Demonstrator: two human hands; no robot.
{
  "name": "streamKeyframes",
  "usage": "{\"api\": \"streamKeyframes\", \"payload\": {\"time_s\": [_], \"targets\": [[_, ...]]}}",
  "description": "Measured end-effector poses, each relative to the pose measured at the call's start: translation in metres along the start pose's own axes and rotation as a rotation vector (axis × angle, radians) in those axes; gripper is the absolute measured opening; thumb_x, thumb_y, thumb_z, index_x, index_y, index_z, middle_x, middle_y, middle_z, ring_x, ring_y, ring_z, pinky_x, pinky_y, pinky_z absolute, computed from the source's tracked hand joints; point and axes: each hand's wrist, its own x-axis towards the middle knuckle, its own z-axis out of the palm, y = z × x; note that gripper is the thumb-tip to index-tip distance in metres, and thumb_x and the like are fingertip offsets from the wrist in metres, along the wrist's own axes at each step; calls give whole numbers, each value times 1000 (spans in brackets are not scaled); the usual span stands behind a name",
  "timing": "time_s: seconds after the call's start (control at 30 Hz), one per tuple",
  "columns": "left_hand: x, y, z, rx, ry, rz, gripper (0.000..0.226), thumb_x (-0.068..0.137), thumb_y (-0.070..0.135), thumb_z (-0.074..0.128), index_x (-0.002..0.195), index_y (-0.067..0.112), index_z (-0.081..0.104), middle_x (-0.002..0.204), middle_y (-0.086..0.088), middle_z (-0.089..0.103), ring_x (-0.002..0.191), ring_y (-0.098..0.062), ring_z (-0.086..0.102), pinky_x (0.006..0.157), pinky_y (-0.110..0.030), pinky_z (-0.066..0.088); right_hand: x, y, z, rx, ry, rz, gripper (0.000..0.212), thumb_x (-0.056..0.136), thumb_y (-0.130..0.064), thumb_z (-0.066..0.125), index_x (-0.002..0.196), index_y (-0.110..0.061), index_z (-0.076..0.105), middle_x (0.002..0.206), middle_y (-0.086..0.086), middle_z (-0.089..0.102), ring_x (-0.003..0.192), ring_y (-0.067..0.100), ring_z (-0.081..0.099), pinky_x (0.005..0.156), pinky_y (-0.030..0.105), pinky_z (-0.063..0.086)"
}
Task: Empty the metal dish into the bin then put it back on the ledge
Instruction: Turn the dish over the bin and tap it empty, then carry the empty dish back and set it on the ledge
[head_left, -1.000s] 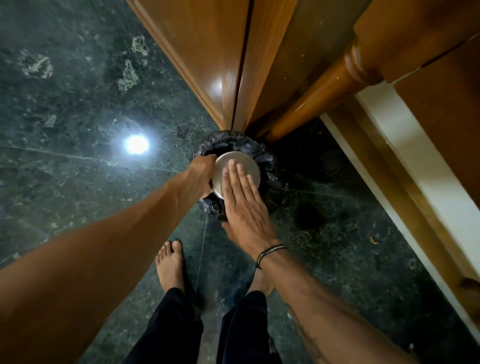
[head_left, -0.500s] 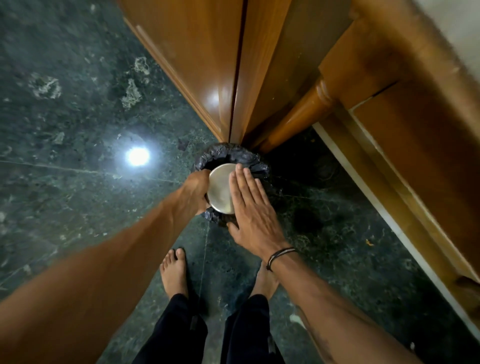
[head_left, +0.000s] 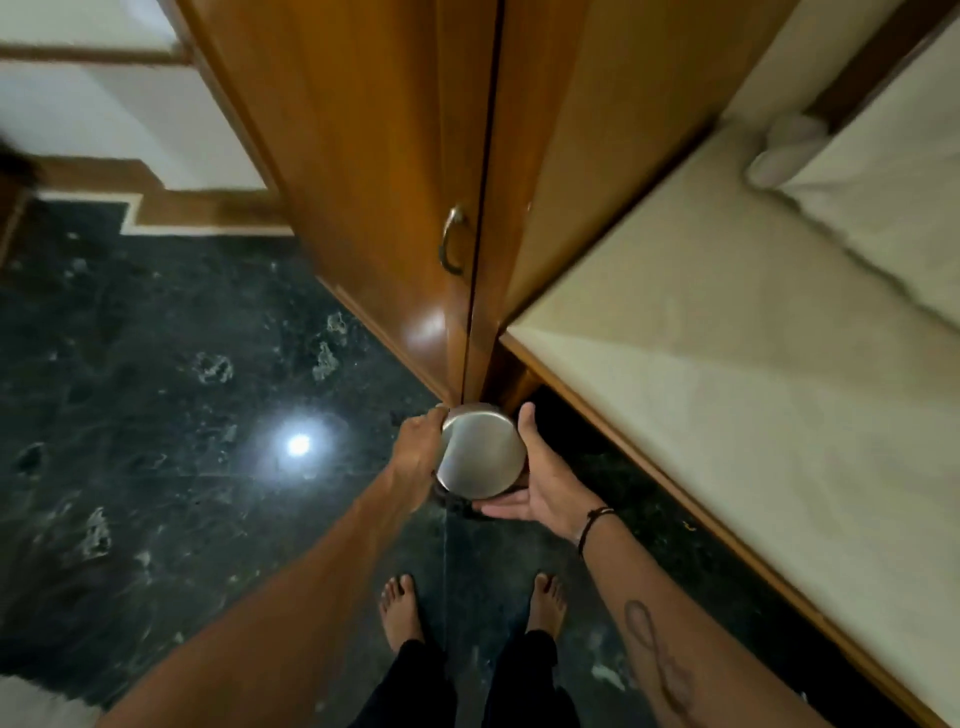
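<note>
Left hand (head_left: 418, 452) clamps left rim of metal dish (head_left: 480, 451), dish upside down, base facing camera. Right hand (head_left: 540, 480) open, palm up, cupped beside and under right edge, thumb against rim. Dish held in air between both hands, above dark bin (head_left: 457, 503), mostly hidden. Likely light, rigid, smooth and slippery: best held by rim. Wardrobe (head_left: 363, 208) corner close ahead; bed (head_left: 753, 389) edge right; floor (head_left: 156, 415) open left.

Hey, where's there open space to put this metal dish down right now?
The pale ledge right of the wooden cupboard is bare. It is crowded low at the cupboard's corner, where both hands hold the metal dish.
</note>
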Motion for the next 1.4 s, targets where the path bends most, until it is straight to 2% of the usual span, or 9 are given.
{"api": "streamKeyframes", "payload": {"time_s": [0.1, 0.23, 0.37, 0.53, 0.63, 0.73, 1.1, 1.17, 1.4], "targets": [[-57, 44, -13, 38, -49, 171, 52, 114, 42, 54, 84, 6, 75, 87, -17, 78, 84, -29, 71, 72, -35, 53, -58, -19, 11, 119, -41, -101, 67, 86, -77, 69, 131, -28, 62, 136, 15, 66, 124, 43, 70, 105, 62, 61], [-127, 100, -20, 16, -138, 348, 46, 114, 46, 51, 89, 13, 72, 73, 11, 77, 71, -2, 71, 67, -18, 57, -132, -47, 17, 158, -28, -352, 73, 71, -57, 90, 131, -18, 72, 135, 19, 76, 123, 35, 74, 109, 57, 59], [-168, 154, -11, 77, -369, 376, 77, 95, 77, 52, 128, 12, 77, 128, -9, 81, 125, -23, 76, 112, -41, 61, -190, -89, 1, 143, 50, -640, 95, 41, -60, 106, 116, -9, 79, 121, 10, 80, 116, 25, 76, 113, 50, 58], [-208, 217, 25, 348, -523, 608, 98, 65, 82, 88, 139, 20, 72, 133, -6, 80, 128, -23, 75, 114, -42, 60, -244, -139, -57, -108, 108, -879, 101, 63, -37, 105, 151, -12, 61, 139, 4, 76, 134, 23, 69, 115, 40, 56], [-219, 245, 54, 488, -511, 709, 90, 59, 42, 106, 141, 31, 69, 132, 4, 79, 122, -9, 74, 112, -36, 60, -271, -165, -100, -388, 75, -908, 106, 65, -22, 105, 157, -19, 53, 142, -11, 73, 136, 10, 67, 118, 32, 53], [-224, 256, 97, 572, -524, 802, 97, 58, 22, 111, 143, 33, 66, 135, 7, 78, 127, -8, 72, 112, -32, 59, -283, -185, -143, -652, 127, -914, 127, 65, -23, 106, 169, -12, 33, 166, -4, 50, 152, 11, 50, 125, 27, 42], [-186, 204, 242, 744, -339, 802, 107, 50, 35, 109, 142, 46, 57, 127, 17, 73, 124, -17, 68, 105, -43, 62, -219, -191, -267, -859, 279, -847, 129, 69, -26, 102, 172, -23, 24, 170, -4, 45, 154, 19, 44, 116, 26, 39], [-117, 176, 284, 783, -313, 731, 107, 54, 28, 109, 145, 40, 54, 127, 15, 72, 121, -19, 67, 102, -40, 62, -133, -190, -300, -844, 271, -729, 129, 69, -29, 102, 172, -23, 24, 169, -3, 45, 153, 19, 45, 114, 25, 38], [-79, 147, 277, 880, -265, 639, 113, 58, 25, 109, 154, 31, 50, 141, 8, 65, 128, -20, 62, 107, -38, 58, -97, -169, -279, -829, 316, -686, 120, 76, -31, 96, 171, -28, 22, 165, -5, 47, 146, 18, 50, 107, 24, 39]]}}
